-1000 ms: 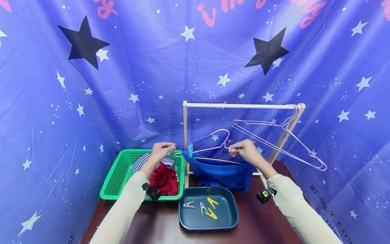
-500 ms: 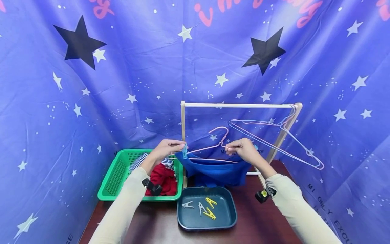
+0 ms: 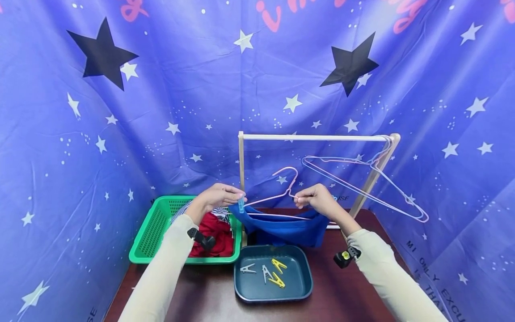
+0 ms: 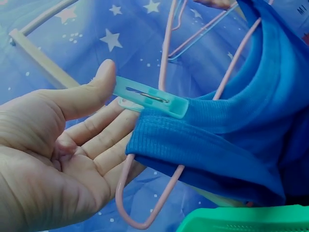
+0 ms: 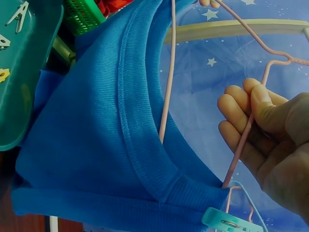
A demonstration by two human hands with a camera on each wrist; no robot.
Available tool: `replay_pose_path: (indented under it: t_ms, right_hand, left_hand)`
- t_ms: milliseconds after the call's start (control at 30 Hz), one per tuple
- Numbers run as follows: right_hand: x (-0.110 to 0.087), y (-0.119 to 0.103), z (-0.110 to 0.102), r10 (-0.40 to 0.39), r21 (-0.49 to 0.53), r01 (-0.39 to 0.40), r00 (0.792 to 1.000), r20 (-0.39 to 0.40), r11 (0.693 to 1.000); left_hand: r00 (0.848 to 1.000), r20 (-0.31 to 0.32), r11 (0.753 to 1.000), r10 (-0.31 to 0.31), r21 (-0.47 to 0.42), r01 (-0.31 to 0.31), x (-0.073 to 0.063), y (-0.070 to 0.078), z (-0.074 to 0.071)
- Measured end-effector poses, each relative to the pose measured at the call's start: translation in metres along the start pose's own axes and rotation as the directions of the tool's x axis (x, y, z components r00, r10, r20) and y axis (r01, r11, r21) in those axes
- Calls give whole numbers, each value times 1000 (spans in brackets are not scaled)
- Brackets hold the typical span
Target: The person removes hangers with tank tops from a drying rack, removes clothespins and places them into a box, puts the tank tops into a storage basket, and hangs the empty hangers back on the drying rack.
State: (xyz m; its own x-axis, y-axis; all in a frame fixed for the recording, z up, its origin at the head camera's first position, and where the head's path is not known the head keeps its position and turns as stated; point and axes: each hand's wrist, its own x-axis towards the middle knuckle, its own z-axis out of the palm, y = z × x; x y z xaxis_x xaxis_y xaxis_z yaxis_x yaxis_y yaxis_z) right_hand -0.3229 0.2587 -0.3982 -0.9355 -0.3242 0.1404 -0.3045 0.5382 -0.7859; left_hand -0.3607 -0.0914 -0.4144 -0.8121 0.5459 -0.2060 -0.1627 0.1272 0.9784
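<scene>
Low between left hand [image 3: 217,197] and right hand [image 3: 316,197], blue garment [image 3: 283,229]; clip [image 4: 152,97] in left pinch, hanger [image 5: 237,155] in right.

a violet-blue curtain [image 3: 209,89] hangs in folds past the far edge of the counter [image 3: 209,286] and along its left and right edges, printed with white stars [image 3: 293,103], two black stars [image 3: 103,56] and pink lettering [image 3: 274,27]; light gleams on the dark reddish-brown counter.

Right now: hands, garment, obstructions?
Left hand pinches blue clip on blue garment; right hand grips pink hanger. Nothing visibly blocking; other hangers at right end of rack.
</scene>
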Motion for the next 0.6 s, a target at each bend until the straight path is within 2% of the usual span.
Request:
replay_pose_path:
  t_ms: [300, 600]
  right_hand:
    - [-2, 5, 5, 32, 23, -32, 999, 23, 999]
    - [-2, 2, 6, 28, 33, -28, 1000, 8, 999]
  left_hand:
    - [1000, 21, 999, 14, -31, -13, 1, -3, -5]
    - [999, -43, 1000, 11, -16, -12, 2, -1, 0]
